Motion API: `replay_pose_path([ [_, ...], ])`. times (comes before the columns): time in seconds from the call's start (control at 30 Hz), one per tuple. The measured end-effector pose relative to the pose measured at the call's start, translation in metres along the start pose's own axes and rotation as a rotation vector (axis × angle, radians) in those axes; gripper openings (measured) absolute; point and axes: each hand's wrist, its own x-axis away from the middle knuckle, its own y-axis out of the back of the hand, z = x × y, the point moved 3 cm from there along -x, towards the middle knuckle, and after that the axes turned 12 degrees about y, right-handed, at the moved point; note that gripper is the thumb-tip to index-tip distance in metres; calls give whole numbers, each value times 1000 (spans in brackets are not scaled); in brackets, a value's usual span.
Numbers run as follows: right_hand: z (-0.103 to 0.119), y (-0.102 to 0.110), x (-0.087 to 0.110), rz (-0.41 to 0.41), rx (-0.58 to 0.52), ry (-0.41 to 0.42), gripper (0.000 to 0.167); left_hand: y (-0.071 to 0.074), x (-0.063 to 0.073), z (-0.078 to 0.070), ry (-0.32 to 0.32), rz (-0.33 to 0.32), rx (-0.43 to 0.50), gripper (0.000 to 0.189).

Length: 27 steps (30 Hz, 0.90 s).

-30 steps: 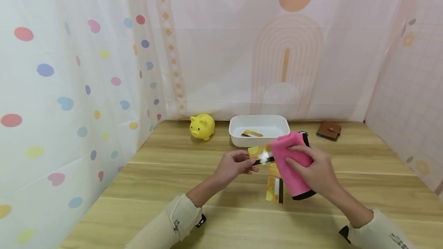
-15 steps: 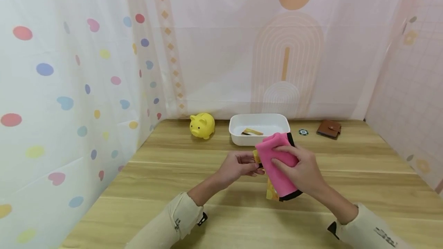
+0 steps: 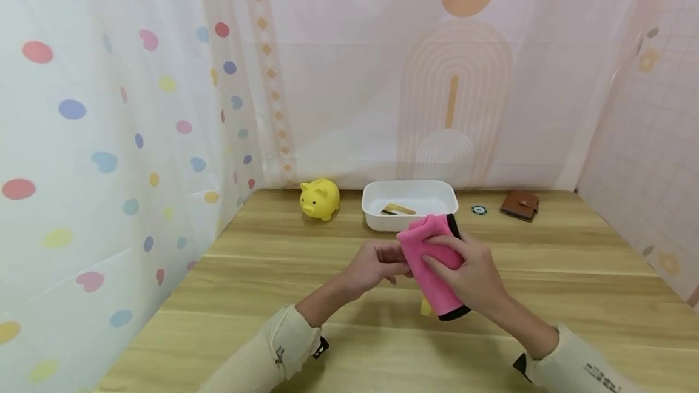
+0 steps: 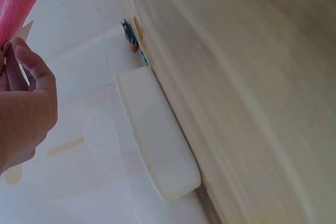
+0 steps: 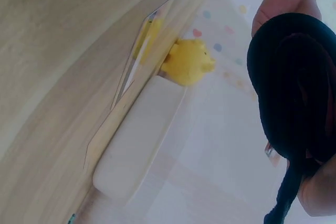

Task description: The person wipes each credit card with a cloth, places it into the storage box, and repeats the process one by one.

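My left hand (image 3: 374, 268) pinches a bank card between thumb and fingers. The pink cloth hides that card in the head view, but its edge (image 4: 23, 31) shows in the left wrist view. My right hand (image 3: 475, 272) grips the folded pink cloth (image 3: 437, 275) with black trim and holds it over the card, against the left fingertips. Under the cloth, a yellow corner of another bank card (image 3: 425, 307) lies on the table; the rest is covered. In the right wrist view, the black-edged cloth (image 5: 283, 87) blocks most of the right hand.
Behind the hands stands a white plastic tray (image 3: 377, 223) with a gold bank card (image 3: 398, 208) inside. A yellow piggy bank (image 3: 320, 200) is left of it. Right of it lie a poker chip (image 3: 479, 210) and a brown wallet (image 3: 519, 205). Curtains close off the back and sides.
The right hand has slid the cloth left and slightly down over the held card, covering it. Most of the card on the table is covered too, and the poker chip has come into full view.
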Motion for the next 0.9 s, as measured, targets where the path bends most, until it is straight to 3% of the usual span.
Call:
replay_pose_path([
  [0.33,-11,4,4,10,79,-50,27,1,1,2,-3,-48,-18,13],
  [0.9,-28,19,7,-15,150,-72,28,7,-1,6,74,-121,-21,23],
])
